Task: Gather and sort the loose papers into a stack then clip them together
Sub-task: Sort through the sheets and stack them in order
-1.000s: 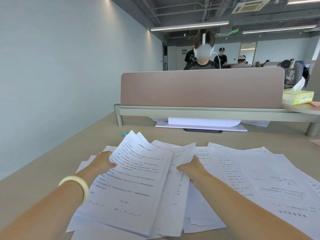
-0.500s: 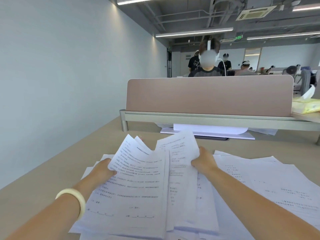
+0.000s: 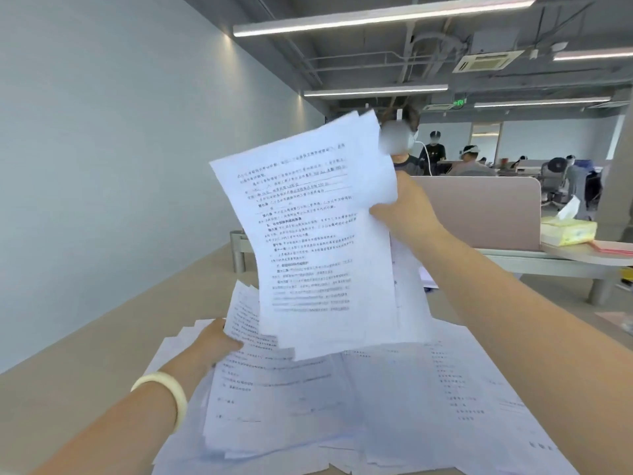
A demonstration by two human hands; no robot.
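Nearest us, at about seven o'clock, we see the left forearm with a pale bangle [image 3: 161, 394] on its wrist; beyond it the left hand [image 3: 214, 344] grips the left edge of a sheaf of papers [image 3: 267, 382], its fingers closed on that edge, thumb on top; this sheaf lies over more loose papers [image 3: 462, 389] spread across the tan bench [image 3: 102, 354] from six to four o'clock, some fanned out past the sheaf's corners. From four o'clock the right forearm reaches up to the centre, where the right hand [image 3: 407, 207] holds a lifted bundle of sheets [image 3: 315, 234] off the bench; its fingers are clamped on the bundle's right edge, and the printed pages hang tilted and slightly curled, their lower edge just above the sheaf below. Behind the lifted bundle, at about two o'clock, stands a beige divider panel [image 3: 486, 210] on a grey rail; at three o'clock a yellow tissue box [image 3: 568, 231] sits on the neighbouring bench; farther off, people sit and stand in the open office under long ceiling lights [image 3: 376, 20].
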